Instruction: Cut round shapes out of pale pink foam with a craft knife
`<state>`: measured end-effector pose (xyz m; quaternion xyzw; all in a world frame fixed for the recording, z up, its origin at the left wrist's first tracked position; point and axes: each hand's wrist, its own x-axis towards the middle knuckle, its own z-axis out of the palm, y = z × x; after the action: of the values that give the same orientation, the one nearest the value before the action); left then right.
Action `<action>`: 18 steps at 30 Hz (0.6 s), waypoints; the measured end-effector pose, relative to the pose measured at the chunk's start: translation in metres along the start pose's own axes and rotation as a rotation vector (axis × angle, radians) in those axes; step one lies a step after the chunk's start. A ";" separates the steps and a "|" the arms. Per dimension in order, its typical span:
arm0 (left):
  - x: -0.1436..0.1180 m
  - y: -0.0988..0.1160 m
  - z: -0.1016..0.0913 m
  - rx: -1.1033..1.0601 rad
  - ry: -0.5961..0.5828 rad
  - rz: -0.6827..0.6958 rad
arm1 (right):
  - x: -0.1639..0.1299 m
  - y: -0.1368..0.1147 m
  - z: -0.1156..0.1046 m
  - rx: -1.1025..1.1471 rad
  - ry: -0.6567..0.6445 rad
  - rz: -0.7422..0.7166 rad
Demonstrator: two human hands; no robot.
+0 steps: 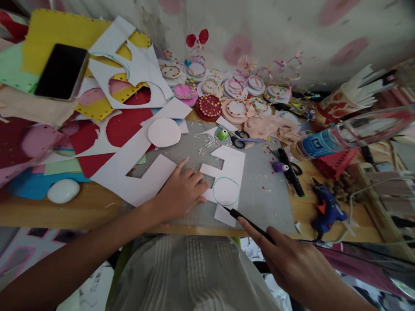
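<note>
White card point(227, 172) under left hand point(181, 192), seemingly touching.

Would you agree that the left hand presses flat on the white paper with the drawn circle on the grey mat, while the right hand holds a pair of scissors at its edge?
Not quite: the head view shows the right hand holding a black pen, not scissors. The left hand does press flat on the white paper with the drawn circle on the grey mat.

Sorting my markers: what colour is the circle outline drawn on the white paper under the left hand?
Teal, a blue-green circle outline on the white paper piece, seen in the head view.
</note>
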<state>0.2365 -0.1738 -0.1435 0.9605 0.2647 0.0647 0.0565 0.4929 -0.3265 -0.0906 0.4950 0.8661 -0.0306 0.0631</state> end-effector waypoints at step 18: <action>0.002 0.000 0.001 0.000 0.015 0.012 | 0.000 0.034 -0.009 0.064 -0.036 -0.068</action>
<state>0.2380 -0.1727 -0.1446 0.9615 0.2594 0.0724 0.0542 0.5210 -0.3082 -0.0810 0.4664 0.8797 -0.0693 0.0616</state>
